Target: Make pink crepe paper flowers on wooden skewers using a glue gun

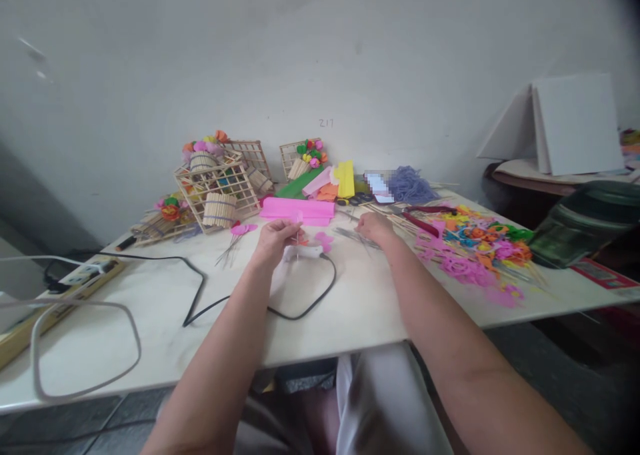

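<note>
My left hand (275,238) pinches a thin, pale, see-through stick (299,236) held upright. Just below it lies a white glue gun (304,252), its black cord curving towards me. My right hand (376,228) has its fingers closed over a loose bundle of thin grey wires (350,235); what they grip, if anything, is hidden. Between the hands lie pink paper petals (325,242). Behind them is a folded sheet of bright pink crepe paper (297,210). Several wires with pink petals (241,230) rest left of my left hand.
Stick-built frames (217,182) with paper flowers stand at the back left. Colourful paper flowers (480,248) and red-handled pliers (423,223) lie right, near a green container (583,225). A power strip (75,285) and looping cables occupy the left. Blue yarn (411,185) sits behind.
</note>
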Tool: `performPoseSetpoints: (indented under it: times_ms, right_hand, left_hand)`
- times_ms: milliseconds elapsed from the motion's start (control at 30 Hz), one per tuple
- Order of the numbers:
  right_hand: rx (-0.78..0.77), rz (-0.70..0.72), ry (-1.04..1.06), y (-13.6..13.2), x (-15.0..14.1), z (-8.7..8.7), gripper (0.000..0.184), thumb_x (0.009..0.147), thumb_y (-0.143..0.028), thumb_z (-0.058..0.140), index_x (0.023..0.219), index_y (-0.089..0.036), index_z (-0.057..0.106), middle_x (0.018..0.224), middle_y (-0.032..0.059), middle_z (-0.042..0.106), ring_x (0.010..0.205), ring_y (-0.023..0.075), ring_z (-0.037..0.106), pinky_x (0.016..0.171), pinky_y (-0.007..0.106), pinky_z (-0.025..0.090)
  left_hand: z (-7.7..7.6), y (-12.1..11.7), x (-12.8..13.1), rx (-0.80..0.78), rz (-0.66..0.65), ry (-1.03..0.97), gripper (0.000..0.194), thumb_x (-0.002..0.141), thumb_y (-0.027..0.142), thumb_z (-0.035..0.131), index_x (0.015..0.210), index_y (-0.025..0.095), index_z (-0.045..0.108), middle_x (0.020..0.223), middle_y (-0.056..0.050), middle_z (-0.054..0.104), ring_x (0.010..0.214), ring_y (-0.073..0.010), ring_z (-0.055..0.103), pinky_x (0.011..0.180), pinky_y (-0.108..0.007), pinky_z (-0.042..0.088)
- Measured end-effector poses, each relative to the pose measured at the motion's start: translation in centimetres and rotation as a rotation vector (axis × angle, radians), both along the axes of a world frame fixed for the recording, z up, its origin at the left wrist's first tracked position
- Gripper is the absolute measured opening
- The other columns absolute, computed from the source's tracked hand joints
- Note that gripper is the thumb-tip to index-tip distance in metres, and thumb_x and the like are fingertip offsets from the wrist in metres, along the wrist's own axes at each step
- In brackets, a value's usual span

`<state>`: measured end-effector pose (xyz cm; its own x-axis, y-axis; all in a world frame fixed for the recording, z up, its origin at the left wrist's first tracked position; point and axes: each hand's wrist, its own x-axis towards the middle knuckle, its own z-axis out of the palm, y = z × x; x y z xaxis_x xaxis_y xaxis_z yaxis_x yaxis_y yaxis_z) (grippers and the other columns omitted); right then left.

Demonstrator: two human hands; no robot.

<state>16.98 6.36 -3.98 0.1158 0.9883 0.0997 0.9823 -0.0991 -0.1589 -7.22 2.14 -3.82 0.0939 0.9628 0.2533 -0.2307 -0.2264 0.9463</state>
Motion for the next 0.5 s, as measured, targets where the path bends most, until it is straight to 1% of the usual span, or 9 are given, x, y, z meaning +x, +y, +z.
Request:
performPoseSetpoints:
  times_ms: [133,300,500]
  right_hand:
    - [-0.067,0.018,-0.044,0.0,0.1,-0.2,0.029,0.07,-0.028,0.053,0.094,-0.017,0.065,0.101,0.0136,0.063,0.092,0.0255,0.058,0.07,0.031,0.043]
    - [-0.087,0.01,-0.068,-0.6,-0.6,0.0,0.035,0.072,-0.028,0.053,0.102,-0.011,0.062,0.102,0.0193,0.061,0.097,0.0257,0.056,0.076,0.032,0.042]
    - [-0.089,0.019,-0.114,-1.0,-1.7,0.5,0.036,0.072,-0.024,0.054,0.106,-0.012,0.06,0.101,0.0174,0.061,0.097,0.0254,0.056,0.075,0.033,0.043]
  left_hand:
    - [0.0,-0.1,0.1,-0.01,0.003,0.01,0.022,0.056,0.03,0.072,0.057,0.012,0.058,0.056,-0.003,0.061,0.045,-0.008,0.052,0.041,-0.018,0.039]
    - [-0.1,0.1,0.2,-0.012,-0.017,0.017,0.021,0.056,0.03,0.072,0.057,0.013,0.06,0.055,-0.004,0.062,0.044,-0.008,0.052,0.042,-0.018,0.038]
    - [-0.2,0.1,0.1,-0.017,-0.013,0.031,0.023,0.056,0.032,0.071,0.058,0.012,0.059,0.056,-0.003,0.061,0.045,-0.0083,0.052,0.043,-0.019,0.038]
